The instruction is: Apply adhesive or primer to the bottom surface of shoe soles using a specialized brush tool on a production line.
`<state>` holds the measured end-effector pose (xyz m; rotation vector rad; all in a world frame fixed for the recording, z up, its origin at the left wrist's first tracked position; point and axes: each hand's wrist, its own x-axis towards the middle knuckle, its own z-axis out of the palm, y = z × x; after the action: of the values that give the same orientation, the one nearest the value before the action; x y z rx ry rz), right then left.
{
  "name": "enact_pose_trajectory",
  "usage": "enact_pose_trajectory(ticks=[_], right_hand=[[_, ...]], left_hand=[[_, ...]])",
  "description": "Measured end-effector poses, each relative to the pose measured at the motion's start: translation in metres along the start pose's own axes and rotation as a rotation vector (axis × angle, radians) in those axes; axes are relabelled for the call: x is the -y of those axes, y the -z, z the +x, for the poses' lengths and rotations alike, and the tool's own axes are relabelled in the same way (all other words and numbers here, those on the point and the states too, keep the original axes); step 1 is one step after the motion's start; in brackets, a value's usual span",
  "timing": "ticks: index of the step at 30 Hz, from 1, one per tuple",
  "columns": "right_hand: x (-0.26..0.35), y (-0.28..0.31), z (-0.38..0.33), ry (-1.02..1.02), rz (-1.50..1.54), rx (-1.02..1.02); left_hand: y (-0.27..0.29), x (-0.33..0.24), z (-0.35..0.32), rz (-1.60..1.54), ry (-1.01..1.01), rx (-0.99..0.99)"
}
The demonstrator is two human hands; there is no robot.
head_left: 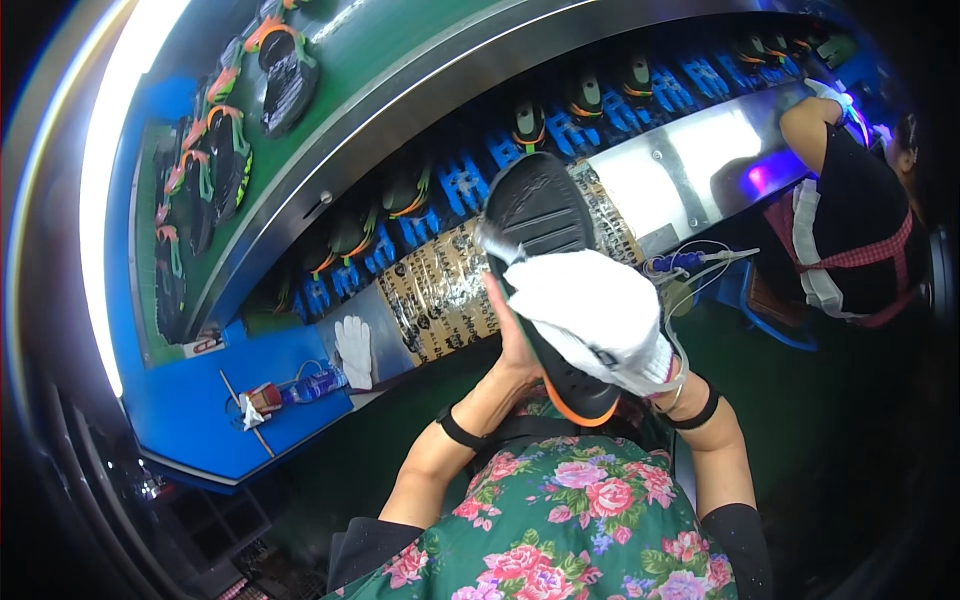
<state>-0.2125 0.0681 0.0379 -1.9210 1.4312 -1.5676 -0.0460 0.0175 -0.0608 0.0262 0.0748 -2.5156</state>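
A black shoe sole (pixel 545 205) with a ridged inner face and an orange heel edge is held upright in front of my body, toe pointing away. My left hand (pixel 513 340) grips its left edge, thumb along the side. My right hand (pixel 592 318), in a white glove, is closed over the middle and heel part of the sole, hiding much of it. A blurred whitish brush tip (pixel 500 243) sticks out from the gloved fingers against the sole's left side; its handle is hidden. A thin clear tube (pixel 680 365) loops round my right wrist.
A line of blue racks (pixel 463 185) bearing shoe parts runs behind a metal ledge partly covered with brown taped card (pixel 440 290). Left, a blue table (pixel 200 410) holds a bottle (pixel 315 386) and a white glove (pixel 354 352). Shoes (pixel 290 75) lie on an upper green belt. A co-worker (pixel 850 220) is at right.
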Motion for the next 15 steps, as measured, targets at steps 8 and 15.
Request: enact_pose_trajectory(ticks=[8,15], right_hand=[[-0.011,-0.001,-0.002,-0.071,-0.082,-0.036],[-0.015,0.011,-0.007,-0.110,0.009,-0.092]], left_hand=[[-0.027,-0.002,0.011,0.827,-0.048,-0.388],[-0.008,-0.008,0.021,0.729,-0.183,-0.351]])
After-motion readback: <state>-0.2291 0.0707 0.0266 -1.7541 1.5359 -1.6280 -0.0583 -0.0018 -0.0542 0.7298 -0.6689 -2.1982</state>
